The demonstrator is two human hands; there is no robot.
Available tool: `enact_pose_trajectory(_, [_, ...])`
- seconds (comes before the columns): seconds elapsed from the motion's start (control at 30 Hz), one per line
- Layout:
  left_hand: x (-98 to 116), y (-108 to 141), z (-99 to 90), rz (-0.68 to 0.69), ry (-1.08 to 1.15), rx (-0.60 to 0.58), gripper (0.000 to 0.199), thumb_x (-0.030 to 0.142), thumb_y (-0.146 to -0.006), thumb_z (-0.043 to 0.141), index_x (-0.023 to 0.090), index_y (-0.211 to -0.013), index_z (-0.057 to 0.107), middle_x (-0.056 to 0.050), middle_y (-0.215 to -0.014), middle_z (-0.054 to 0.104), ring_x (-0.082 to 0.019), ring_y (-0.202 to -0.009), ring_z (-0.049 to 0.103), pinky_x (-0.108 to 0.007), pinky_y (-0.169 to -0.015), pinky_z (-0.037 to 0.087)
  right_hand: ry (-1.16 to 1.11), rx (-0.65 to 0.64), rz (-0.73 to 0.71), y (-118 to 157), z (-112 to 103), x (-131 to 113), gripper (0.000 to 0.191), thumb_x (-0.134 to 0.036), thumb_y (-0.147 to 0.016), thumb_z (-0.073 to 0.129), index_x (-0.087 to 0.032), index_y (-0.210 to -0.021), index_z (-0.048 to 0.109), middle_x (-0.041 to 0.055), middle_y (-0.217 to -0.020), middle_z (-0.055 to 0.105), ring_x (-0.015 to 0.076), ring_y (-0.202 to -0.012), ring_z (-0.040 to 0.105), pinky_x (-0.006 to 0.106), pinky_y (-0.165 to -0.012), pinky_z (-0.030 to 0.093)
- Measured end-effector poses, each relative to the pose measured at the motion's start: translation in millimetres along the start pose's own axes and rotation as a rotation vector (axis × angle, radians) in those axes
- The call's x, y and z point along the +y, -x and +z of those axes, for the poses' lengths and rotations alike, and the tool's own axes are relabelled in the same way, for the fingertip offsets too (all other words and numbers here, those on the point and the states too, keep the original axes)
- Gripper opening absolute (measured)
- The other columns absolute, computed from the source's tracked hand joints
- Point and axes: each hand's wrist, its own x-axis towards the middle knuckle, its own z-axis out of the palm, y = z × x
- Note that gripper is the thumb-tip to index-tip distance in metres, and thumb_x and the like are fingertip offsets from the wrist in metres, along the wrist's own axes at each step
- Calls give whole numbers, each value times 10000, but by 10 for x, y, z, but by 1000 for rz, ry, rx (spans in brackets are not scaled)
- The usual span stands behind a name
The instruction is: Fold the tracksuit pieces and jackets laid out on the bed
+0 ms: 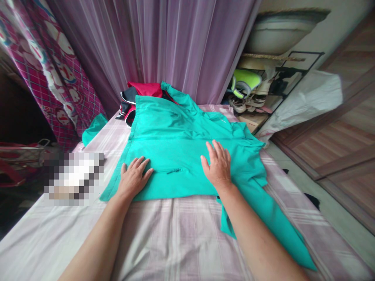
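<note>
Close up, a teal jacket (181, 152) lies spread on a checked bedsheet (175, 234). Both hands press flat on it, fingers open, gripping nothing: left hand (133, 177) near the hem, right hand (218, 164) beside what looks like a pocket zipper (174, 170).

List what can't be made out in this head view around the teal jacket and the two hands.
- Head view: the patch left of the left hand is pixelated; unreadable.
- The teal jacket covers most of the red and black garment behind it.
- Both palms lie flat on the jacket; the fabric beneath them is hidden, also under the right hand.
- The shoes on the rack are too small and crowded to tell apart.
</note>
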Motion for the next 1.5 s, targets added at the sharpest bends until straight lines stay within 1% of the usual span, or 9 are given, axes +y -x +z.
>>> enact_pose_trajectory(0.07, [-1,1,1,0,-4,5,517,486,-985,346,276,-1436,488,-70,-1547,436,-290,-1442,355,-614,-1160,229,37,-98,65,-20,8,91,594,-450,-996,311,-171,-1516,382,153,-1597,308,286,-1465,236,503,-1158,208])
enact_pose_trajectory(0.2, [1,3,-4,5,-5,-6,520,481,-986,347,268,-1442,479,-73,-1548,433,-290,-1442,353,-622,-1153,236,99,-503,179,-35,75,194,596,-505,-987,296,-250,-1519,380,121,-1605,306,300,-1458,266,556,-1130,245])
enact_pose_trajectory(0.27, [2,2,-3,3,-3,-4,519,480,-984,355,267,-1439,483,-74,-1546,437,-292,-1442,354,-622,-1154,235,110,-573,192,-38,93,200,604,-517,-988,285,-264,-1533,350,109,-1616,285,286,-1466,257,545,-1138,238])
enact_pose_trajectory(0.6, [94,39,-104,-6,-29,44,483,456,-972,399,248,-1382,548,-97,-1488,510,-315,-1393,429,-624,-1161,230,94,-546,193,-35,74,177,597,-509,-988,304,-261,-1528,362,121,-1611,294,291,-1466,258,557,-1135,232])
enact_pose_trajectory(0.8, [546,-16,-167,165,26,44,469,454,-989,375,275,-1392,534,-63,-1480,524,-281,-1409,417,-581,-1187,219,87,-534,189,-30,74,169,595,-507,-991,310,-256,-1527,364,124,-1610,295,291,-1466,256,553,-1130,236])
enact_pose_trajectory(0.97, [967,-313,-103,343,84,-80,518,456,-1013,293,253,-1458,460,-59,-1558,413,-250,-1474,303,-526,-1214,189,74,-515,189,-25,76,166,596,-513,-987,317,-253,-1520,379,123,-1605,308,293,-1461,264,555,-1128,233])
enact_pose_trajectory(1.1, [1077,-566,51,350,90,-176,531,443,-1019,256,252,-1493,405,-53,-1590,350,-225,-1487,269,-499,-1214,192,50,-515,197,-27,61,160,597,-512,-985,321,-250,-1517,387,124,-1602,313,296,-1463,263,556,-1131,224])
enact_pose_trajectory(1.3, [794,-623,166,368,102,-146,545,441,-1016,225,257,-1500,397,-36,-1583,366,-202,-1487,269,-479,-1220,173,29,-518,208,-30,40,159,599,-506,-980,321,-252,-1520,383,117,-1611,295,293,-1469,249,561,-1140,211])
enact_pose_trajectory(1.5, [-19,-401,62,162,-9,-52,539,423,-997,288,249,-1489,424,-53,-1581,376,-234,-1481,285,-481,-1205,227,33,-515,205,-27,73,169,598,-509,-979,327,-260,-1520,384,119,-1608,302,296,-1464,255,562,-1132,215])
